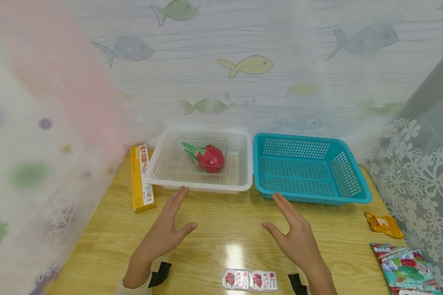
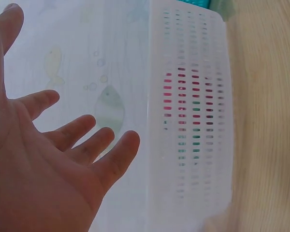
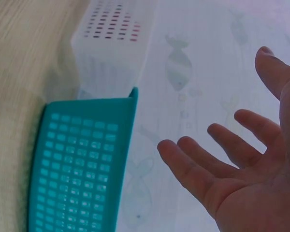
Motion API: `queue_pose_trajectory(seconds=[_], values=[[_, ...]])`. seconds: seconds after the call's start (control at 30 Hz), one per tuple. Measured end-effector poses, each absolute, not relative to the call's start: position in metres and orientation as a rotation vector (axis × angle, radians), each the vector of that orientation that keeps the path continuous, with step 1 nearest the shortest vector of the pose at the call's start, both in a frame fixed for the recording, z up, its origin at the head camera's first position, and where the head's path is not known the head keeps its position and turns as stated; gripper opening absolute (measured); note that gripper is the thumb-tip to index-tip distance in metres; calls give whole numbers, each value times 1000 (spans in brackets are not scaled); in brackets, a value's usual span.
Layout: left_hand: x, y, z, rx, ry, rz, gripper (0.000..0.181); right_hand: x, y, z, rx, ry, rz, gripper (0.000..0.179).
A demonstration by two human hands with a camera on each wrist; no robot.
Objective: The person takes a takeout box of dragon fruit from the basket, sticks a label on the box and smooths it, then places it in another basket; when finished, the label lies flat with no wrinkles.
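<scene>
My left hand [image 1: 166,231] is held out with straight fingers and the thumb spread, its fingertips near the front rim of the white basket [image 1: 203,186]. Inside that basket is a clear plastic container [image 1: 181,166] with a red and green dragon fruit [image 1: 211,159]. My right hand [image 1: 297,237] is spread the same way, fingertips by the front rim of the blue basket [image 1: 295,170], which holds nothing. Neither hand grips anything. On the table between the wrists lies a strip of two dragon fruit stickers [image 1: 249,280].
A yellow pasta box [image 1: 143,178] lies left of the white basket. At the right edge are a small orange packet [image 1: 384,225] and a green and red candy bag [image 1: 406,268]. A fish-patterned curtain [image 1: 243,82] hangs behind the baskets.
</scene>
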State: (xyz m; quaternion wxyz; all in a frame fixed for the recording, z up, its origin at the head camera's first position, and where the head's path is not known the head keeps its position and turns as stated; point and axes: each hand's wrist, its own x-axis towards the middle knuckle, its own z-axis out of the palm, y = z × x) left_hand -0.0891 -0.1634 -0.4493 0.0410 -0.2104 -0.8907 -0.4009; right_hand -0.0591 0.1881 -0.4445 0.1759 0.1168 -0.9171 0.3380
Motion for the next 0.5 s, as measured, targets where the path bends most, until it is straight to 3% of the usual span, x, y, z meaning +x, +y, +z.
queue_pose_trajectory(seconds=[0.5], values=[[-98,-170,-437,-627,-2732,-1228,96,-69,184,-424,408,-2593,1002,81]])
